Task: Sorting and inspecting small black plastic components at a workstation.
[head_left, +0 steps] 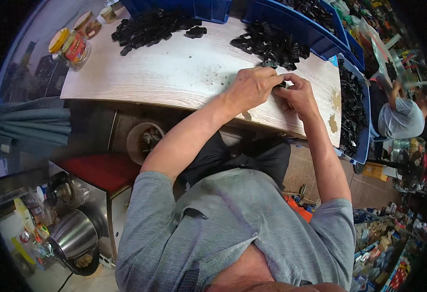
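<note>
Left hand (256,85) and right hand (299,95) pinch a part (281,84), seemingly unfinished; whether the worktop's (174,68) far-edge piles (150,30) are done is unclear.

Your left hand (256,86) and right hand (299,95) meet over the right half of the white wood-grain table (140,73), near its front edge. Both grip a small black part (281,84), largely hidden by your fingers. Just beyond your hands lies a loose pile of black parts (267,43); a second pile (150,30) lies farther left, near the back edge. A blue bin (364,141) full of black parts sits along the right edge. At the table's left end, locate the yellow-lidded jar (75,50). A metal kettle (79,234) stands at your lower left; another person (403,119) is at far right.
</note>
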{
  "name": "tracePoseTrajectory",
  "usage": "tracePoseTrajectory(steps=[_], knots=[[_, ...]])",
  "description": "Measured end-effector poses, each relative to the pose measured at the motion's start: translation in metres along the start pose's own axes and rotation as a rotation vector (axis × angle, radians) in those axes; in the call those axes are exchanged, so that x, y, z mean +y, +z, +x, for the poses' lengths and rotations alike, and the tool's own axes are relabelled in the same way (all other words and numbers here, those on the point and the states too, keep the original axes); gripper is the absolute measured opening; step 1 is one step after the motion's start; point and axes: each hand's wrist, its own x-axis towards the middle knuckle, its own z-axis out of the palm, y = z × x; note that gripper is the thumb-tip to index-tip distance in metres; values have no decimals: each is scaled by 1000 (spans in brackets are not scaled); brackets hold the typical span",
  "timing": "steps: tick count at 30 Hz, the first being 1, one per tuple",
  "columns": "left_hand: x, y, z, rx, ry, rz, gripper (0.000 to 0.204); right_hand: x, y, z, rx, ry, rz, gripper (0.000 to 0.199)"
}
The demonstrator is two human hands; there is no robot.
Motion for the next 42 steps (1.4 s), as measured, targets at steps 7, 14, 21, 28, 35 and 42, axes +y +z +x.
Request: tracePoseTrajectory(steps=[7, 14, 21, 28, 35, 42], knots=[[1, -2, 4, -8, -44, -53, 27, 8, -4, 3, 38, -15, 8, 27], [9, -4, 5, -6, 25, 26, 32, 3, 1, -1, 46, -37, 70, 28], [7, -5, 4, 28, 38, 8, 35, 10, 0, 2, 33, -47, 78, 28], [8, -1, 3, 2, 29, 80, 35, 8, -1, 1, 15, -47, 53, 29], [7, 0, 1, -46, 49, 109, 35, 18, -4, 8, 2, -81, -34, 28], [17, -5, -5, -25, 64, 225, 38, 8, -1, 2, 10, -55, -23, 28]])
